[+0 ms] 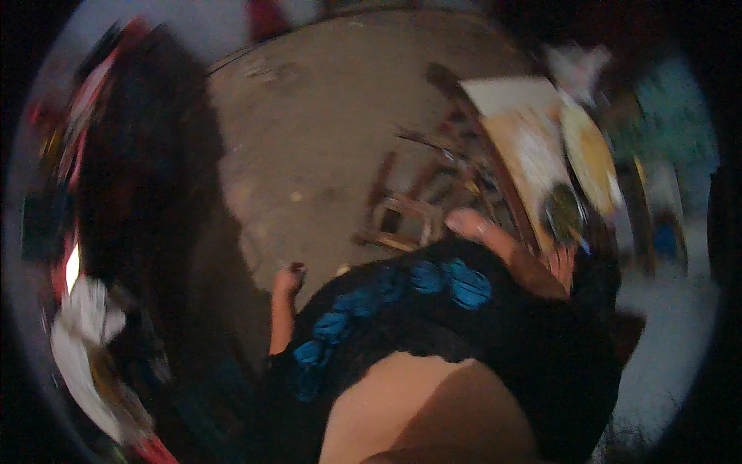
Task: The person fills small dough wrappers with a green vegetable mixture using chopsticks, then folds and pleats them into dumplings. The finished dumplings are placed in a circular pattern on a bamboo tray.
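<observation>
My left hand [287, 279] hangs at my side over the brown ground, below a black sleeve. Something small and dark shows at its fingertips, too blurred to name. My right hand [464, 222] is held out before my black top [382, 325] with blue embroidery, and a thin band circles the wrist. Its fingers are smeared by motion, so I cannot tell whether they hold anything. Beside it, farther from my body, a small wooden stool [400, 223] stands on the ground, apart from or behind the hand; I cannot tell which.
To the right runs a table [510, 139] with a pale top and dark edge. A metal bowl [565, 214] with dark greenish contents sits there, near a round yellow tray-like thing [588, 153]. Brown ground [301, 127] stretches ahead. Blurred white cloth-like material [87, 325] lies far left.
</observation>
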Motion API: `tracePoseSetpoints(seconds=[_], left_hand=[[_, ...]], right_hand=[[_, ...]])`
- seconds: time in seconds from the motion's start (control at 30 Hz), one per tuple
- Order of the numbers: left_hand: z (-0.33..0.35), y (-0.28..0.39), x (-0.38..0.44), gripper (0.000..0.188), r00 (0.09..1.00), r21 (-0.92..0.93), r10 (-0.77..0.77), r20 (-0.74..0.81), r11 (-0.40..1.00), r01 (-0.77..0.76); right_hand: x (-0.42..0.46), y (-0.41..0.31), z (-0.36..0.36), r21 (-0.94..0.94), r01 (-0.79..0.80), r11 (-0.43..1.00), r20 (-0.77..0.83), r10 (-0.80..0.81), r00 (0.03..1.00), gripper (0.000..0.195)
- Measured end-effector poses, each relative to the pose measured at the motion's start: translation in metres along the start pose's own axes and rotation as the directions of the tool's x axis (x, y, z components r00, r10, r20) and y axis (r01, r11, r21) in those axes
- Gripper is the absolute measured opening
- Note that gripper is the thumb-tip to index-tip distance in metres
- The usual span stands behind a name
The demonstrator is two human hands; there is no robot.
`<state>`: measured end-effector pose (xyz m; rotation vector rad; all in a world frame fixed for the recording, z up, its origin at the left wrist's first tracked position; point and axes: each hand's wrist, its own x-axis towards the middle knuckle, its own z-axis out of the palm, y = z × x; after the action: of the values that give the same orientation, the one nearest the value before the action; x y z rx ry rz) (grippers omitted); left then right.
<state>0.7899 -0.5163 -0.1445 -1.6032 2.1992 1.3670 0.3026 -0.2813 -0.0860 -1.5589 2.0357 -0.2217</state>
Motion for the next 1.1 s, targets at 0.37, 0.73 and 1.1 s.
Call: tracePoseSetpoints(seconds=[0.37, 0.73, 1.1], left_hand=[[0.139, 0.277, 0.012, 0.028, 0.851, 0.251, 0.430, 0.300, 0.825, -0.506], [0.221, 0.382, 0.055, 0.027, 0.741, 0.293, 0.469, 0.481, 0.710, -0.640], [0.246, 0.418, 0.094, 0.036, 0.750, 0.296, 0.421, 0.510, 0.733, -0.612]], right_hand=[[-0.189, 0.103, -0.083, 0.488, -0.040, 0.872, -0.447, 0.288, 0.847, 0.020], [-0.298, 0.187, -0.092, 0.748, -0.057, 0.662, -0.471, 0.589, 0.657, 0.018], [-0.334, 0.219, -0.121, 0.760, -0.176, 0.626, -0.492, 0.731, 0.472, 0.021]])
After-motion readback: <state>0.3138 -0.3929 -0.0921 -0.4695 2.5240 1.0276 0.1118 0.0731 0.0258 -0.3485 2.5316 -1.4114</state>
